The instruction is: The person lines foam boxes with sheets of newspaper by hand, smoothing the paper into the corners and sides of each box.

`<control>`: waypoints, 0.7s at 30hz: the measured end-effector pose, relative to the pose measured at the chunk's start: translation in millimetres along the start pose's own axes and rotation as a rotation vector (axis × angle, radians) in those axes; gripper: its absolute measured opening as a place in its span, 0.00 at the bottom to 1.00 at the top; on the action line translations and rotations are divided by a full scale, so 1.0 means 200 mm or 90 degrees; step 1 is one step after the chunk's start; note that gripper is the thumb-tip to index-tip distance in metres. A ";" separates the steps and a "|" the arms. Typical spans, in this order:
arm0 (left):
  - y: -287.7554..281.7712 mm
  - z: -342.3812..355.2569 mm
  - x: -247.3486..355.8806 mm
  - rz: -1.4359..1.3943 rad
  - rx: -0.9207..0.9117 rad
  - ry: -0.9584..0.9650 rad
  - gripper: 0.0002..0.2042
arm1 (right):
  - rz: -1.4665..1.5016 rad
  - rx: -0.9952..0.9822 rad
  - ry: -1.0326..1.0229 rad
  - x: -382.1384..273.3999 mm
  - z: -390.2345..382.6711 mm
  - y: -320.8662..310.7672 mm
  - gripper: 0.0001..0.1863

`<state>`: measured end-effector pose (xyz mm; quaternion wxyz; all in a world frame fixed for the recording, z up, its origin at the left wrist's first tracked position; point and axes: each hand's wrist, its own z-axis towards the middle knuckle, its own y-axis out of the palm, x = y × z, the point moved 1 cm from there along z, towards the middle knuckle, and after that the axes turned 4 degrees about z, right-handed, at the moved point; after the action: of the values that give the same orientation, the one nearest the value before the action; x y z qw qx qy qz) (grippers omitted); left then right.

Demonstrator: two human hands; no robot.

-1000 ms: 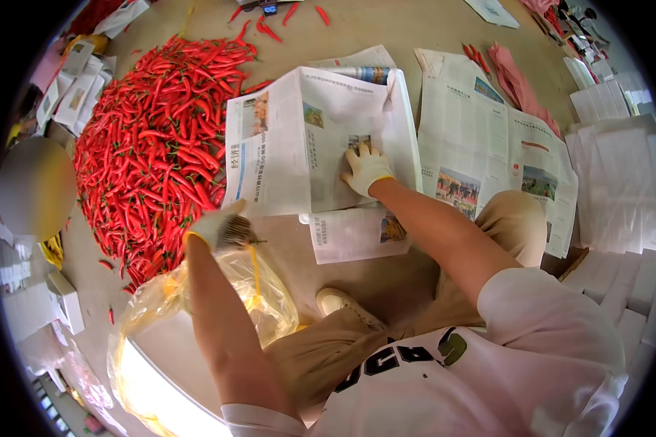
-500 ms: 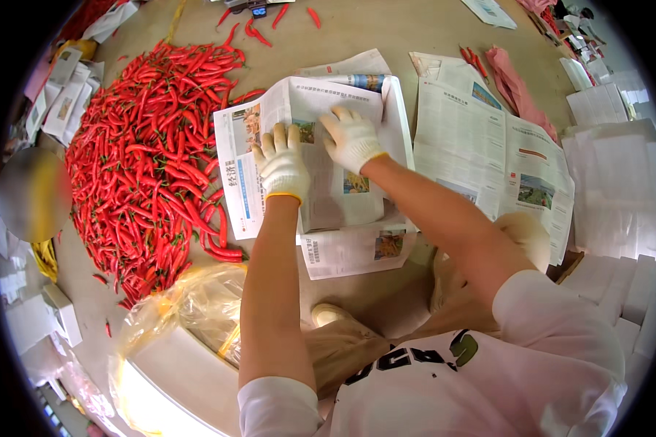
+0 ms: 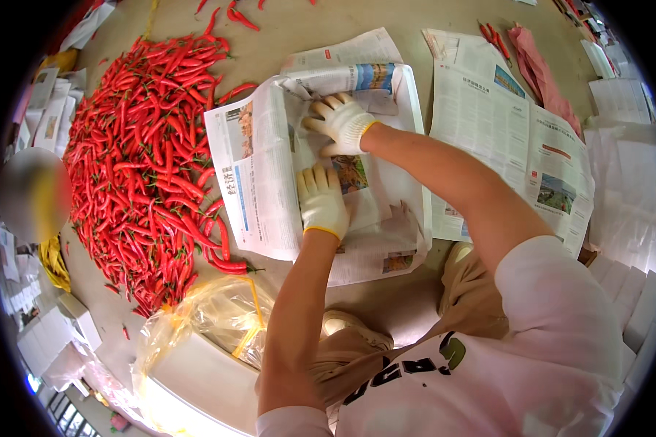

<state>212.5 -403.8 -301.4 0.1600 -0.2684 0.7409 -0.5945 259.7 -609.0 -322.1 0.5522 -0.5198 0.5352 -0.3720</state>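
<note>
Both of my hands wear white knitted gloves with yellow cuffs. Newspaper sheets [image 3: 251, 178] line a white foam box [image 3: 420, 138] and hang over its left and near sides. My left hand [image 3: 322, 200] presses on the paper inside, near the box's left wall, fingers stretched out. Farther back, my right hand [image 3: 342, 125] lies on the lining with its fingers spread. Neither hand holds anything. To the left of the box spreads a big heap of red chili peppers [image 3: 142, 167] with green stems.
More newspaper [image 3: 481, 124] lies on the floor right of the box, beside a pink cloth [image 3: 538, 73] and a few peppers [image 3: 494, 42]. Near my left arm sits a white box [image 3: 197, 379] with clear plastic wrap [image 3: 219, 313]. White foam boxes [image 3: 623, 102] are stacked at the right.
Both hands have gone from the flat top of the paper down into the box, pushing the newspaper against its inside. My left hand moved right and nearer. The view has shifted slightly.
</note>
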 end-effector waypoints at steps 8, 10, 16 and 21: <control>-0.06 0.06 0.06 0.008 -0.221 0.030 0.67 | 0.023 0.250 -0.053 -0.11 0.08 0.00 0.22; -0.01 0.04 0.01 -0.002 -0.219 0.047 0.68 | -0.107 0.148 0.043 -0.11 0.12 0.05 0.23; 0.00 0.05 -0.02 -0.073 -0.228 0.047 0.67 | 0.012 0.286 -0.083 0.11 0.03 0.06 0.29; -0.08 0.09 0.00 -0.084 -0.125 0.198 0.53 | 0.094 0.308 -0.079 0.17 0.01 0.10 0.27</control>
<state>226.2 -419.6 -290.0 -0.0225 -0.2352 0.7920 -0.5630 263.1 -637.3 -347.6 0.7183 -0.3537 0.4320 -0.4151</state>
